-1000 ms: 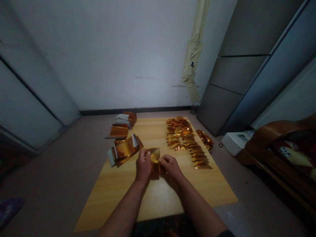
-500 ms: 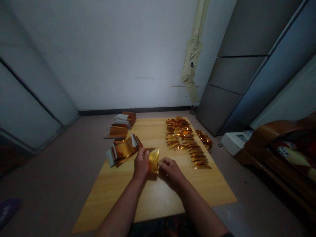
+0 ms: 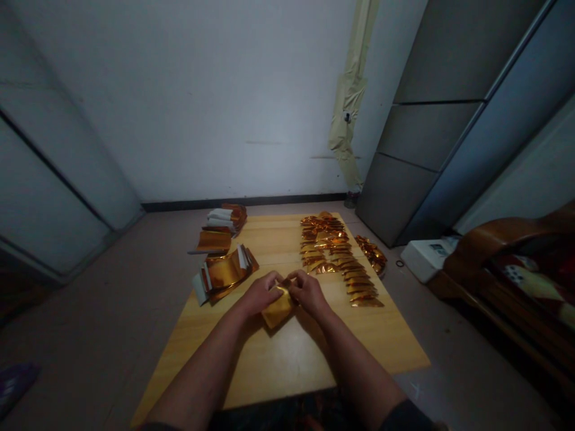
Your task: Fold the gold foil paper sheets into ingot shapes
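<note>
While the left hand [image 3: 259, 293] and the right hand [image 3: 308, 292] meet just above the middle of a pale wooden tabletop [image 3: 278, 365], a folded sheet of gold foil [image 3: 277, 309] is clamped between their fingers, its lower corner hanging toward the near side of the wood and its upper part mostly hidden by the hands. Just left of the left hand lies a loose stack of gold foil sheets with white backing [image 3: 224, 274], and farther up the left side are a flat gold foil sheet [image 3: 214, 240] and a pile of white-backed foil [image 3: 224, 219], both past the tabletop's left edge. To the right of the hands, folded gold foil pieces form a long overlapping row [image 3: 336, 254] running from the far edge toward the right corner. A heap of gold foil [image 3: 372, 254] sits just beyond the right edge. The wood nearest the person stays open around both forearms. A tiled floor [image 3: 90, 311] surrounds the tabletop, a grey metal cabinet [image 3: 404, 155] stands at upper right, and a white box [image 3: 426, 258] sits beside a wooden bench [image 3: 498, 269] at right.
</note>
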Demonstrator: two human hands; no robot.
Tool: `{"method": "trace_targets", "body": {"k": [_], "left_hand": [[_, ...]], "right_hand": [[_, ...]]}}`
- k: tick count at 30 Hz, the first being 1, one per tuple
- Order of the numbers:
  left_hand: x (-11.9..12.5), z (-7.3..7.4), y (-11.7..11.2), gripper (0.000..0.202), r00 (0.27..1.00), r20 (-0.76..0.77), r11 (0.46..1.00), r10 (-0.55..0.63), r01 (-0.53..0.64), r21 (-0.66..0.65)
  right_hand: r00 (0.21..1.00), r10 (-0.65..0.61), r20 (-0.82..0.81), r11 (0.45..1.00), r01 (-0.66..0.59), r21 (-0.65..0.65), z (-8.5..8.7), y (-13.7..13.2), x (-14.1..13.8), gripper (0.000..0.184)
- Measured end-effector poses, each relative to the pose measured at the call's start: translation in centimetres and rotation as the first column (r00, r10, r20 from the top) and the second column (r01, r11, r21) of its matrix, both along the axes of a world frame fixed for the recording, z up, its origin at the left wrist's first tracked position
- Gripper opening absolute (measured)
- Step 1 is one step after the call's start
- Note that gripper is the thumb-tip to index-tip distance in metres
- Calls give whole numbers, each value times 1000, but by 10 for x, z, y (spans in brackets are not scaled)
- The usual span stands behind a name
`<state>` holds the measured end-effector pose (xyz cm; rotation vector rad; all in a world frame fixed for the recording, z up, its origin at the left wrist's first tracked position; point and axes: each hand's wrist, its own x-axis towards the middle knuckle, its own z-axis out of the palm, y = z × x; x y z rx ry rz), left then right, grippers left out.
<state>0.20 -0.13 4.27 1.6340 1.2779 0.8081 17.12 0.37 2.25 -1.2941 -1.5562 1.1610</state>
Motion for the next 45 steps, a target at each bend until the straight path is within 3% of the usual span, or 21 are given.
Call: {"method": "trace_targets", "body": {"k": [5,8,12,14,17,23,30,34,41,45], "left_hand": [[-10,-14,0,35,993,61,994,106,-104,-30],[-9,-24,-4,27,961,-80,954,265,-250,165],[-1,-24,-20,25,896,-221,861,386,-263,436],[5,-21,-32,20,902,-318,859,291,-100,502],[11,-22,-46,23,875,-467,870,129,126,477],[5,-33,-50,32,818,-561,879,129,168,447],[3,-30,-44,25,794,-596,859,121,217,463],[2,-30,-44,19,787,-605,830,121,255,497],[-4,-35,-37,22,754,-642,768,137,329,550],[-8,-39,-35,25,745,-652,728,143,367,579]], "right_hand": [[937,-143,318,990,129,63,-3,-8,2,21],[848,-138,511,988,84,127,-1,-18,1,32],[737,-99,668,991,10,135,3,-28,-4,38],[704,-87,705,992,-5,128,4,-29,-5,37],[683,-79,726,992,-20,127,4,-28,-4,34],[667,-93,739,989,-21,143,4,-27,0,24],[822,-124,555,992,109,60,7,-17,9,13],[853,-126,507,991,131,26,8,-13,11,15],[772,-40,635,995,87,-44,11,-6,11,21],[683,-70,727,998,51,49,9,-12,14,17]]}}
